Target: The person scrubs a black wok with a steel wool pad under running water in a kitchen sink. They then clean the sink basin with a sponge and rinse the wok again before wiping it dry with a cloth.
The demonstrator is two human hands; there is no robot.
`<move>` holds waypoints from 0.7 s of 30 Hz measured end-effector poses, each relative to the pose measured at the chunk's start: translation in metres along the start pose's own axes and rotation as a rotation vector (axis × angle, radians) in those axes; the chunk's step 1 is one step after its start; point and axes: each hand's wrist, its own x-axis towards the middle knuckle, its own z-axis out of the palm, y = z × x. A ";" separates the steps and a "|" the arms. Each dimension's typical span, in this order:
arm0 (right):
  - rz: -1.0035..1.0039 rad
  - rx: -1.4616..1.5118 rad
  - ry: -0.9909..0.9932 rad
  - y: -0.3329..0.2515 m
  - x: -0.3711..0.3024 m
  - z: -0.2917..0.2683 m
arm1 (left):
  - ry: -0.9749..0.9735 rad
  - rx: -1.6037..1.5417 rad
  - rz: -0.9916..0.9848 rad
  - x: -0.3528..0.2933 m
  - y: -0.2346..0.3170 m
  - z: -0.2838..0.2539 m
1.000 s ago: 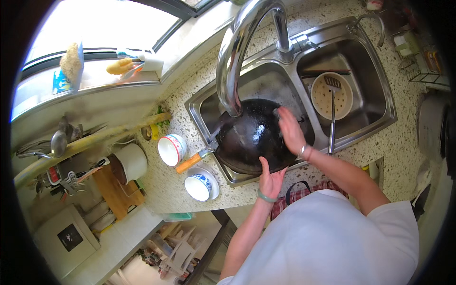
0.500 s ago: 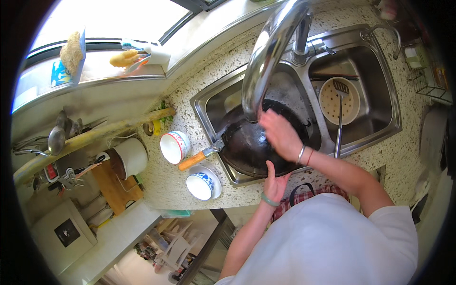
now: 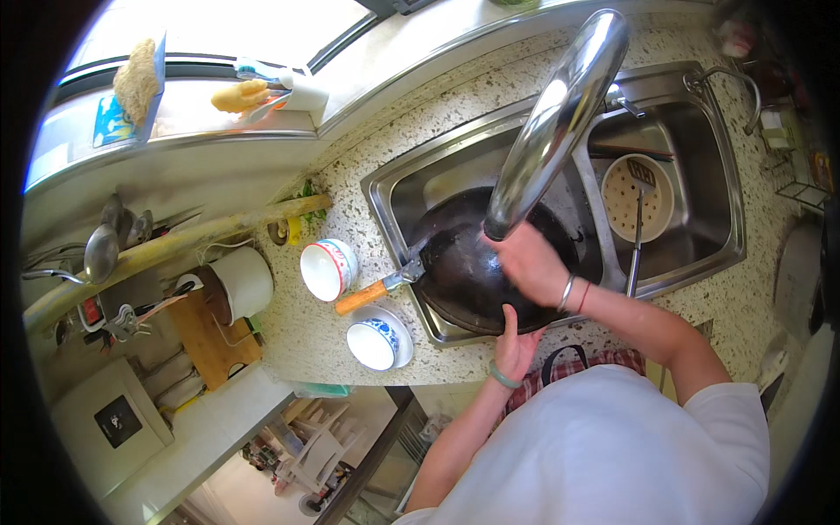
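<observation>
A dark wok [image 3: 468, 284] with a wooden handle [image 3: 360, 297] rests in the left basin of a steel sink [image 3: 374, 185], its handle reaching out over the counter. My left hand [image 3: 516, 347] is closed on the near rim, thumb up on the wok's surface. Over the wok, just under the spout of the curved chrome faucet [image 3: 556, 131], is my right hand [image 3: 529, 267]. Its fingers are blurred and partly covered by the spout, so whether they hold anything is unclear.
Left of the sink stand a red-rimmed bowl [image 3: 328, 269] and a blue-patterned bowl [image 3: 374, 343]. The right basin holds a white perforated colander [image 3: 619, 206] with a slotted turner [image 3: 640, 210] across it. A pale pot [image 3: 243, 284] stands by the wall at left.
My right hand has drawn its fingers in and shifted slightly nearer to me, under the spout. My left hand keeps its hold on the rim. The whole view has shifted a little.
</observation>
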 end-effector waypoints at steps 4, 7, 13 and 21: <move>-0.230 -0.081 0.111 0.018 0.031 0.043 | -0.006 0.005 -0.009 0.000 0.002 0.003; 0.051 -0.060 0.078 0.117 0.091 0.076 | -0.033 -0.024 -0.007 0.002 0.006 0.013; 0.626 -0.177 0.273 0.241 0.081 0.056 | -0.078 -0.115 0.004 -0.002 0.009 0.012; 0.425 -0.004 0.365 0.158 0.085 0.030 | -0.040 -0.283 0.218 -0.003 0.057 -0.005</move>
